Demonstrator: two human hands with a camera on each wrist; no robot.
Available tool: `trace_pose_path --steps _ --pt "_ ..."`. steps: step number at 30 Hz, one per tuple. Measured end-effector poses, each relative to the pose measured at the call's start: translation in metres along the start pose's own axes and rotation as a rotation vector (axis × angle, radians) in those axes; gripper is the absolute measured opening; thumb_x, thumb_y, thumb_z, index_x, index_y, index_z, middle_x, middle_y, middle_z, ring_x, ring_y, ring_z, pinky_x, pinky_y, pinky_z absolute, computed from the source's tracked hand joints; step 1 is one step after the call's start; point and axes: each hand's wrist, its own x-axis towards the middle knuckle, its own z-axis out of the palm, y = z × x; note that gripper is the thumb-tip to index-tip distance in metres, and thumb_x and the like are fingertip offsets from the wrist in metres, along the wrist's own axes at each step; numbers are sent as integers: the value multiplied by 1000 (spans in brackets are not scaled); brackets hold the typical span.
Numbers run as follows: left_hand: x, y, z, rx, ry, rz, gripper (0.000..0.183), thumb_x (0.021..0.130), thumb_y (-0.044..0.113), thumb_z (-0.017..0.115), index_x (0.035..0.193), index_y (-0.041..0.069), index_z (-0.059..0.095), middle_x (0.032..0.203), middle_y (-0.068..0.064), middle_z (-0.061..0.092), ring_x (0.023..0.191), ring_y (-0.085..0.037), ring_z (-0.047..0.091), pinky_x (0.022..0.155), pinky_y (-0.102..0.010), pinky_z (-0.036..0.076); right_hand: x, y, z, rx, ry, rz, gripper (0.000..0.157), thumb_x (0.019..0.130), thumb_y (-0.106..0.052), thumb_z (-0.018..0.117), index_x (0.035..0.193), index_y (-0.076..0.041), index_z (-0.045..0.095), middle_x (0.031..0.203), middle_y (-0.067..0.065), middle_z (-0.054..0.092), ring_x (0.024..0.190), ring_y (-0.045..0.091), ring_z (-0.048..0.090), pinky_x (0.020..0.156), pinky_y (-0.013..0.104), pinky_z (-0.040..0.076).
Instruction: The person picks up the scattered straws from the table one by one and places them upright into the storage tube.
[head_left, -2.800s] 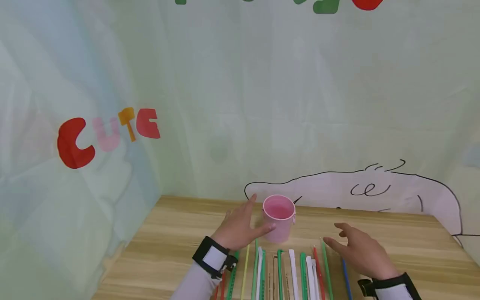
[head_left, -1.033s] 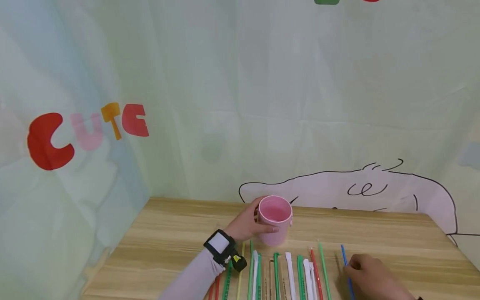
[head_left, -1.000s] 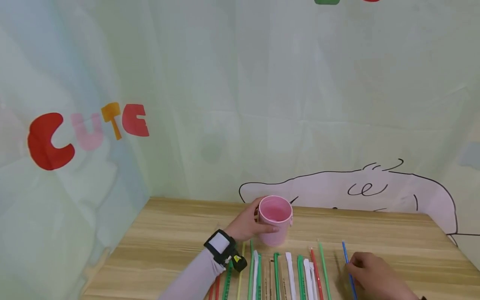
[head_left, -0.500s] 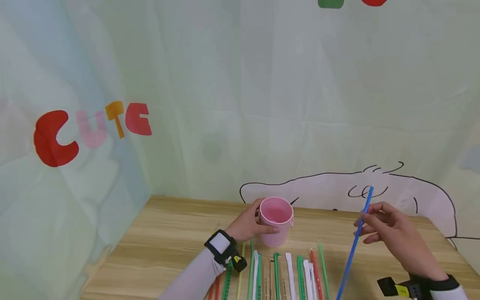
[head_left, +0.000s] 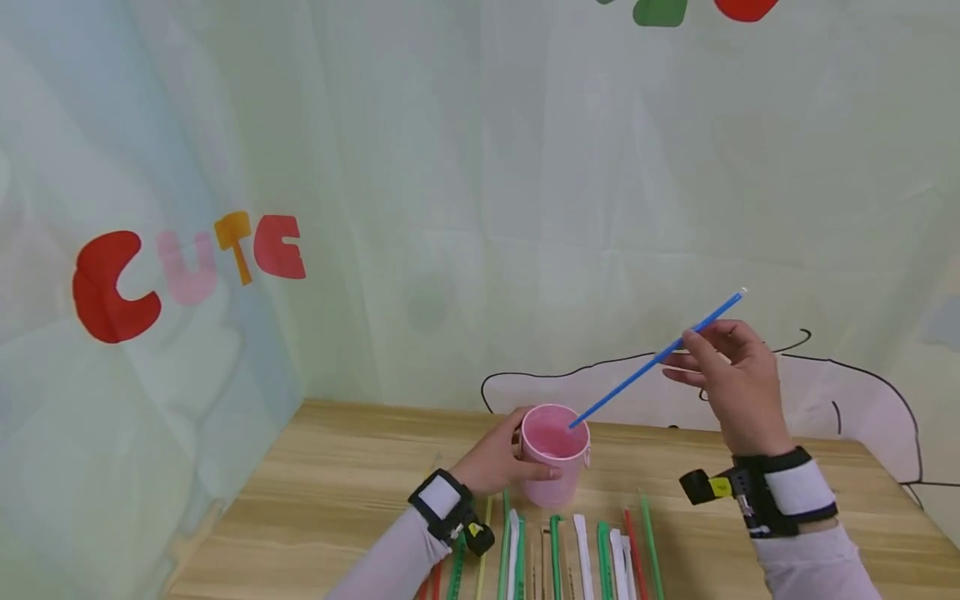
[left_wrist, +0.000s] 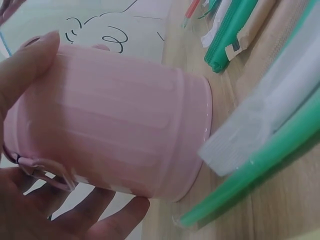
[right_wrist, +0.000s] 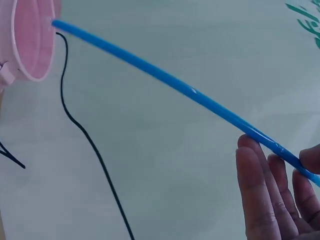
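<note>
My left hand (head_left: 491, 458) holds a small pink bucket (head_left: 551, 486) by its left side, thumb across the front. The bucket stands upright on the table with its mouth facing up. In the left wrist view, fingers spread behind the bucket (left_wrist: 125, 120), near a small wire handle (left_wrist: 47, 172) on its side. My right hand (head_left: 738, 387), raised to the right, pinches a long blue drinking straw (head_left: 622, 386) between thumb and fingers. It slants down to the left, its lower tip at the bucket's mouth. In the right wrist view, the blue straw's tip overlaps the bucket's rim (right_wrist: 54, 55).
A row of several straws lies on the wooden table (head_left: 360, 467) in front of the bucket: a bright green straw (head_left: 650, 546), a red straw (head_left: 636, 554), a yellow straw (head_left: 486, 546), and white-wrapped straws (head_left: 583, 554). A printed backdrop (head_left: 450, 167) rises behind the table.
My left hand has taken hold of the bucket. My right hand has picked the blue straw off the table's right side, lifted it, and brought its lower end left to the bucket's mouth.
</note>
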Motion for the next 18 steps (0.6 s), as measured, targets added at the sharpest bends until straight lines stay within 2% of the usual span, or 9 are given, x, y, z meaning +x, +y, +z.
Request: trace_pose_path --steps 4,9,18 --pt "-2 0 -1 8 2 8 78 75 32 84 140 32 40 132 6 52 117 -17 46 97 -53 46 6 13 24 -74 -26 6 30 95 -27 62 110 -3 52 101 12 61 83 28 68 67 31 59" --pt "-5 -1 -1 10 -1 13 80 74 33 84 141 32 40 132 8 52 117 -16 47 97 -51 46 -1 38 49 -139 -82 82 36 95 -28 63 111 3 52 103 22 62 85 28 68 67 35 59" --pt "-6 3 1 1 -4 15 78 75 32 84 140 32 40 131 9 52 115 -12 48 97 -47 45 -14 67 65 -185 -96 162 31 92 -26 67 106 -1 57 98 20 67 83 26 67 64 30 60"
